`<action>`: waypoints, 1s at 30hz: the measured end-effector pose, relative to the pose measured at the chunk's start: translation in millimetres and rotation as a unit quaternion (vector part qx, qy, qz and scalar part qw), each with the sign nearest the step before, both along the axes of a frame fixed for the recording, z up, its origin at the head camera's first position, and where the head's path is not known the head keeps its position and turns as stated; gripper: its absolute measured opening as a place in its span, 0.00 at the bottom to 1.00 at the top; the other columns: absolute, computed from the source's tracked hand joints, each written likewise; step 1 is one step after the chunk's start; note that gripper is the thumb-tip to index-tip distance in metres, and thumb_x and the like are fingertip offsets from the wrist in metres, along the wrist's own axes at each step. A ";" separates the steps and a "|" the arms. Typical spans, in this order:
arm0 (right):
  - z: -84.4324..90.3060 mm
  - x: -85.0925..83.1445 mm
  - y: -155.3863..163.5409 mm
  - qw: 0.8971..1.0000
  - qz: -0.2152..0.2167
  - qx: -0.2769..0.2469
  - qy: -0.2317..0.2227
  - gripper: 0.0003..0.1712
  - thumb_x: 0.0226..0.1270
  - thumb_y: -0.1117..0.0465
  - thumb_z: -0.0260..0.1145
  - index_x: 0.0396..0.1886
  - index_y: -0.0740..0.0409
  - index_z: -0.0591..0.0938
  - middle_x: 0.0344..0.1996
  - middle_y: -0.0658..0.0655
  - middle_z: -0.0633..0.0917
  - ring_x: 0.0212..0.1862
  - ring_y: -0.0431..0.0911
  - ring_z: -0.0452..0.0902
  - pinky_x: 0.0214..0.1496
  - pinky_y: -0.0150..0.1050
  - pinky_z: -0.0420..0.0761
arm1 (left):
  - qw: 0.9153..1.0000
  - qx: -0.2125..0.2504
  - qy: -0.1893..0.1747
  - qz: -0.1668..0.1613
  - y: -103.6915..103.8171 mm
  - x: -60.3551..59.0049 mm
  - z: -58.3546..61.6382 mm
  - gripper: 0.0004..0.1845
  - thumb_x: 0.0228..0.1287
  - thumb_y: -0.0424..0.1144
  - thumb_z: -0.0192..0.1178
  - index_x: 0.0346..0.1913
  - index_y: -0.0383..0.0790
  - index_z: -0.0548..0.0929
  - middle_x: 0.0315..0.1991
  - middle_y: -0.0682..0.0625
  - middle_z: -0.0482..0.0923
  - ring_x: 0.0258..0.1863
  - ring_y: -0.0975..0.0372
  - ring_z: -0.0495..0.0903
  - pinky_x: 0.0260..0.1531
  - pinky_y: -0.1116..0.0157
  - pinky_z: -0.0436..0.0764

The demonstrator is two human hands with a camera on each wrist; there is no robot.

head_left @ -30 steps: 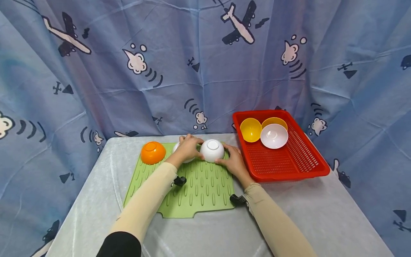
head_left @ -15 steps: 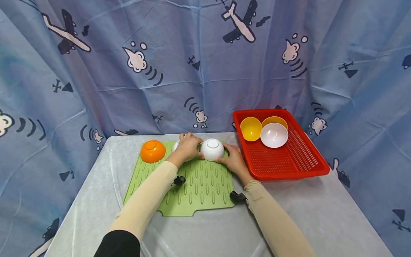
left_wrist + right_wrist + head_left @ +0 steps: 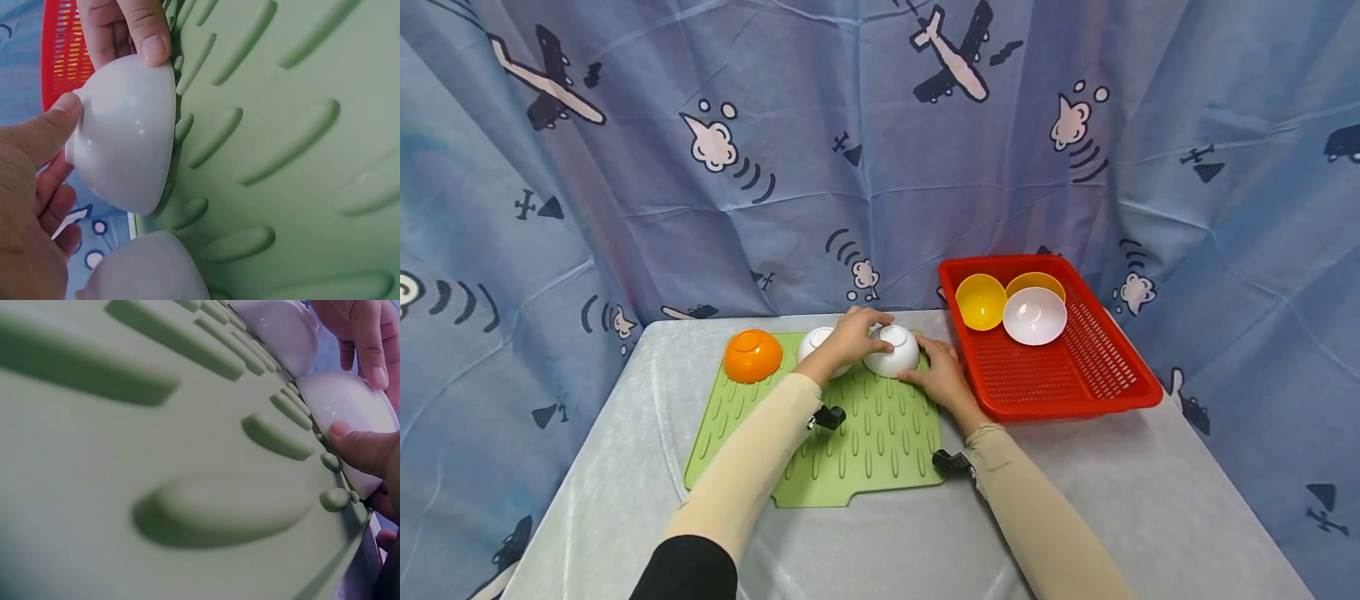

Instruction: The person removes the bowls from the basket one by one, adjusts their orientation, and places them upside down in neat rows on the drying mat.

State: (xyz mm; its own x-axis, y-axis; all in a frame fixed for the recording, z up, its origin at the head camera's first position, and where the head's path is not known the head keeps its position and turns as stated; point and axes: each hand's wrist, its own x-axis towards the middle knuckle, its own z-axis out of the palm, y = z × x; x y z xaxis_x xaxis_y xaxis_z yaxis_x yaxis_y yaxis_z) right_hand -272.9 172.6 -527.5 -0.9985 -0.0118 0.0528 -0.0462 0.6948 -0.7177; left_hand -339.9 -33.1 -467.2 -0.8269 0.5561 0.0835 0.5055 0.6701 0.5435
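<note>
An upside-down white bowl (image 3: pixel 892 360) sits at the far right of the green ridged mat (image 3: pixel 865 450). My left hand (image 3: pixel 848 340) is at its top, thumb against the foot ring and fingers reaching round the far side, as the left wrist view shows. My right hand (image 3: pixel 946 377) holds the same bowl low on its right, thumb on the near wall by the rim in the right wrist view. A second white bowl (image 3: pixel 150 269) stands upside down just left of it, partly behind my left hand in the head view. Further left is an upturned orange bowl (image 3: pixel 752 357).
Right of the mat stands a red perforated basket (image 3: pixel 1075 408). Inside it, at the back, are a yellow bowl (image 3: pixel 981 303), a white bowl (image 3: pixel 1034 317) and an orange-yellow bowl (image 3: pixel 1037 282). A patterned curtain (image 3: pixel 775 167) hangs behind the table (image 3: pixel 610 467).
My left hand has shifted up and right, from the side of the bowl to its foot, uncovering more of the second white bowl. The right hand and the bowls stay in place.
</note>
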 end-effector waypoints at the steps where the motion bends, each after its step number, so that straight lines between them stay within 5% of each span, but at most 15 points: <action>1: 0.2 0.6 -0.7 1.000 0.000 -0.001 0.000 0.49 0.59 0.51 0.80 0.77 0.57 0.69 0.72 0.64 0.70 0.77 0.60 0.54 0.76 0.64 0.52 | 1.000 -0.003 0.001 -0.001 0.3 -0.1 -0.4 0.32 0.62 0.49 0.73 0.68 0.43 0.79 0.63 0.50 0.81 0.61 0.54 0.70 0.68 0.52 0.63; 10: 7.4 10.5 -11.7 1.000 -0.021 0.011 0.012 0.48 0.59 0.53 0.79 0.77 0.57 0.68 0.74 0.63 0.70 0.77 0.59 0.55 0.76 0.64 0.50 | 0.999 -0.035 0.014 0.034 1.1 2.2 1.8 0.31 0.58 0.52 0.75 0.66 0.51 0.82 0.61 0.57 0.83 0.56 0.58 0.69 0.60 0.54 0.64; 17: 25.5 44.4 -25.6 0.999 -0.023 -0.007 0.048 0.46 0.60 0.54 0.78 0.76 0.60 0.68 0.74 0.63 0.70 0.76 0.62 0.56 0.76 0.64 0.51 | 0.999 -0.027 0.005 0.045 3.5 4.3 2.3 0.32 0.58 0.52 0.75 0.66 0.52 0.82 0.61 0.57 0.82 0.58 0.56 0.69 0.63 0.53 0.63; 25: 102.5 95.9 -17.7 0.989 0.135 0.000 0.055 0.46 0.64 0.53 0.76 0.78 0.54 0.65 0.75 0.63 0.68 0.76 0.61 0.60 0.74 0.65 0.62 | 0.999 -0.032 0.005 0.035 2.5 4.9 2.6 0.31 0.59 0.52 0.74 0.66 0.52 0.82 0.63 0.56 0.81 0.63 0.54 0.70 0.65 0.52 0.62; 30: 145.7 97.1 19.9 0.973 0.187 0.059 0.124 0.47 0.62 0.55 0.77 0.78 0.55 0.67 0.74 0.61 0.70 0.75 0.59 0.62 0.74 0.63 0.62 | 0.999 -0.040 0.001 0.028 1.1 4.7 2.4 0.30 0.60 0.52 0.73 0.66 0.53 0.82 0.64 0.54 0.80 0.61 0.55 0.69 0.64 0.52 0.61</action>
State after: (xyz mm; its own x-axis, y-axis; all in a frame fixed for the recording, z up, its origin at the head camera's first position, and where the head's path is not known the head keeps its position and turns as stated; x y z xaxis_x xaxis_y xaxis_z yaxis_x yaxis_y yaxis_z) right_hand -175.9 192.5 -381.8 -0.8801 -0.3927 0.2670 -0.4728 0.6729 -0.5689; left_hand -335.2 -32.0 -464.8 -0.8567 0.5141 0.0420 0.4668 0.7381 0.4871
